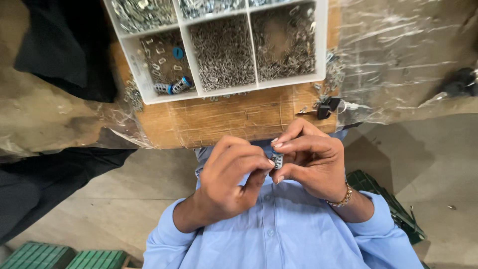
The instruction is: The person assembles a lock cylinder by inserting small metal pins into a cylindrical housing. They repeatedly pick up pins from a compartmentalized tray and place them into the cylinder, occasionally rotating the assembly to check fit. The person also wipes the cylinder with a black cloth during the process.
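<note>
Head view, looking down past a light blue shirt to two hands held close together in front of the chest.

- Left hand: fingers curled, thumb and forefinger pinched on the small metal part.
- Right hand: fingers bent inward, tips closed on the same small metal part from above and from the side; a beaded bracelet sits on the wrist.
- Small metal part: silvery with a touch of blue, held between both hands just below the near edge of the surface; finer detail too small to tell.
- Surface: wooden board, partly wrapped in clear plastic sheeting.
- White compartment tray: lies on the surface; near middle and right compartments filled with small metal pieces.
- Near left compartment: a few loose pieces, a blue disc, and two small cylinders with blue ends.
- Black clip-like item: on the surface at the tray's near right corner, among scattered metal pieces.
- Green crates: on the floor, lower left; another at the right.
- Dark cloth: upper left.
</note>
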